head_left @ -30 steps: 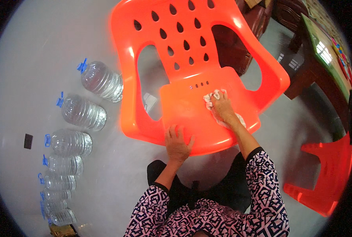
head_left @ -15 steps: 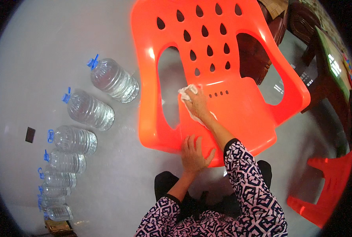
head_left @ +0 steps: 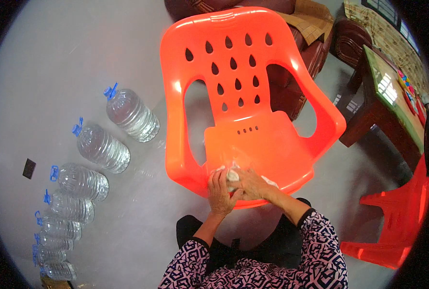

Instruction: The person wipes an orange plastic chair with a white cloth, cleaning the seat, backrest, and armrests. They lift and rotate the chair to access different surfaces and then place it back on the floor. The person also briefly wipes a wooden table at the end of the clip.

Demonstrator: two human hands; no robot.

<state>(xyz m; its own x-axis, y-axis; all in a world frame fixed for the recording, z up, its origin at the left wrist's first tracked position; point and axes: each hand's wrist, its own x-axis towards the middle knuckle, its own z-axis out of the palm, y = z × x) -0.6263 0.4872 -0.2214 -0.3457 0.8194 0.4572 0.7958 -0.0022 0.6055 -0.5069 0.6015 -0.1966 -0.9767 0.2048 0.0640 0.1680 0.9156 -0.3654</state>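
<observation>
An orange-red plastic armchair (head_left: 267,144) with drop-shaped holes in its backrest stands in front of me. Near the front left of its seat, my right hand (head_left: 249,184) is closed on a crumpled white cloth (head_left: 233,175) pressed to the plastic. Part of the cloth is hidden under that hand. Right beside it, my left hand (head_left: 220,193) rests over the seat's front edge, fingers stretched forward and its thumb close to the right hand. The left fingertips lie by the cloth; whether they touch it is hard to see.
Several large clear water bottles (head_left: 132,114) with blue caps stand in a row on the left. A second red plastic chair (head_left: 393,216) is at the lower right. Beyond it stands a glass-topped wooden table (head_left: 385,91). A brown leather sofa (head_left: 306,53) sits behind the armchair.
My right hand has drawn the cloth from the back of the seat toward its front edge, next to my left hand. The view has shifted, showing more of the sofa and table.
</observation>
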